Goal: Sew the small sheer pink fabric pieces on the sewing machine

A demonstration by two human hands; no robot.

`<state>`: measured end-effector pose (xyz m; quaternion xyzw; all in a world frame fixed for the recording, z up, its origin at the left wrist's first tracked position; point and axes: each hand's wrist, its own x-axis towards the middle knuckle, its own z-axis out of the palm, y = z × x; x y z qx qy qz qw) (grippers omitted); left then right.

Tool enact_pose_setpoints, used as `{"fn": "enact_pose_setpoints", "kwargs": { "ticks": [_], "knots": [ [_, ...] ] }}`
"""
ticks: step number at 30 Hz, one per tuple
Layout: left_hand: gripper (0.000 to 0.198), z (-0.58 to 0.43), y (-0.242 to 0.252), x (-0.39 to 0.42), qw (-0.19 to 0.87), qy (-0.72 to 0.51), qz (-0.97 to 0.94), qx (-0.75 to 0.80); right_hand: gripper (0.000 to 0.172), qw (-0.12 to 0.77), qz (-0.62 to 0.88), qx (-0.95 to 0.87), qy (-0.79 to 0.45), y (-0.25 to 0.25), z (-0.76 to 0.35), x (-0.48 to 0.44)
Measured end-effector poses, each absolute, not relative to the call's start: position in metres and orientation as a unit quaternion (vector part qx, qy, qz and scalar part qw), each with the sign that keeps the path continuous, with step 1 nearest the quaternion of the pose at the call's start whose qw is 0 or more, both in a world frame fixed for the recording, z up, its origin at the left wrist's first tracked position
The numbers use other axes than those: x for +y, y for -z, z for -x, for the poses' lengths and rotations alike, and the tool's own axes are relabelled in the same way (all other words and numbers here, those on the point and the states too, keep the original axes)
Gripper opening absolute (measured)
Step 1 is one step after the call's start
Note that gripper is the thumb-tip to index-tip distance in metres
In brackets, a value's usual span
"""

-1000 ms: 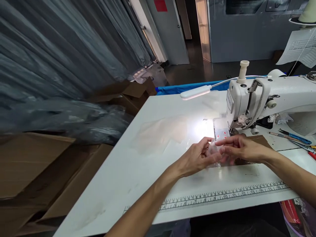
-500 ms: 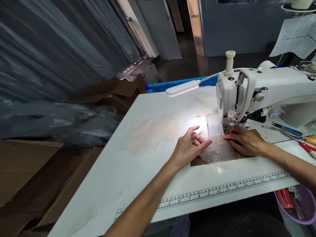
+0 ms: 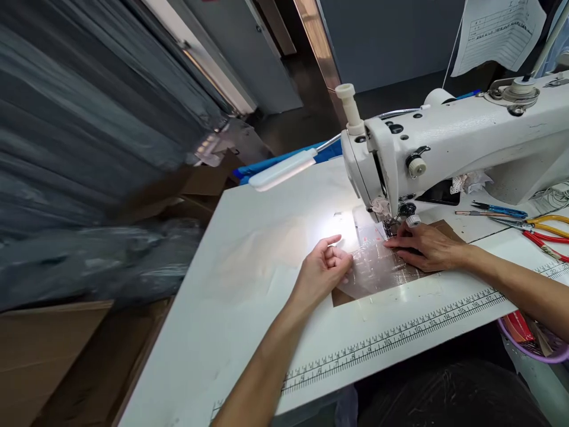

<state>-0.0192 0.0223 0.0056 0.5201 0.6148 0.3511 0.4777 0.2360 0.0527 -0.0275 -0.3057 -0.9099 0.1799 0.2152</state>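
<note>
A clear plastic sheet (image 3: 374, 270) with faint red marks lies under the needle area of a white sewing machine (image 3: 395, 157), over a brown board (image 3: 344, 298). My left hand (image 3: 320, 270) is at the sheet's left edge, its thumb against curled fingers that pinch the edge; the index finger sticks out. Close beside the presser foot (image 3: 390, 228), my right hand (image 3: 427, 246) has thumb and fingers pressed together on the sheet. The fingertips there are partly hidden by the hand and the foot.
A lit lamp (image 3: 284, 169) hangs left of the machine head. Snips (image 3: 500, 209) and orange-handled scissors (image 3: 551, 225) lie to the right. A printed ruler (image 3: 382, 344) runs along the front edge. Cardboard boxes (image 3: 48, 356) stand at left, a purple basket (image 3: 551, 357) below right.
The camera view has turned, so the machine appears further left and larger. My left thumb has come in against the fingers at the sheet's edge. My right hand stays by the presser foot.
</note>
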Motion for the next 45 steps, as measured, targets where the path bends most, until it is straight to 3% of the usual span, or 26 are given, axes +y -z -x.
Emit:
{"fn": "enact_pose_setpoints", "kwargs": {
  "ticks": [11, 27, 35, 45],
  "knots": [
    [0.072, 0.016, 0.005, 0.021, 0.435, -0.366, -0.542, 0.619, 0.036, 0.250, 0.288, -0.910, -0.163, 0.033, -0.237, 0.051],
    [0.068, 0.016, 0.008, 0.022, 0.411, -0.349, -0.560, 0.629, 0.036, 0.236, 0.292, -0.913, -0.158, 0.033, -0.236, 0.049],
    [0.065, 0.019, 0.011, 0.021, 0.399, -0.356, -0.569, 0.625, 0.036, 0.237, 0.293, -0.898, -0.228, 0.020, -0.243, 0.042],
    [0.061, 0.021, 0.010, 0.021, 0.385, -0.364, -0.582, 0.617, 0.035, 0.215, 0.261, -0.922, -0.189, 0.017, -0.242, 0.041]
  ]
}}
